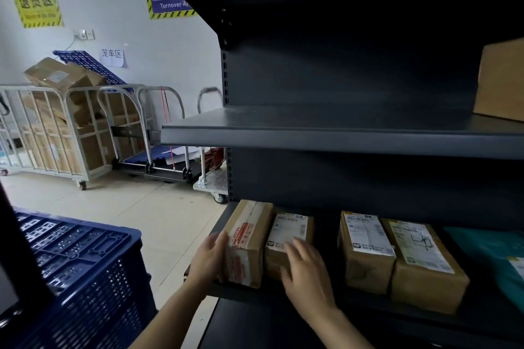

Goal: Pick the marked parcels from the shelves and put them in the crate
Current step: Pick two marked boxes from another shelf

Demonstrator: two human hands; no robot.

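Note:
Several cardboard parcels stand on the lower shelf of a dark metal rack. My left hand lies flat against the left side of the leftmost taped parcel. Beside that one is a smaller labelled parcel, and my right hand rests on its front end with fingers spread. Two more labelled parcels stand further right. The blue plastic crate sits at the lower left, its top open.
A teal bag lies at the shelf's right end. The middle shelf holds one brown box at far right. Wire roll cages with cartons and flat trolleys stand by the back wall. A dark screen edge crosses the lower left.

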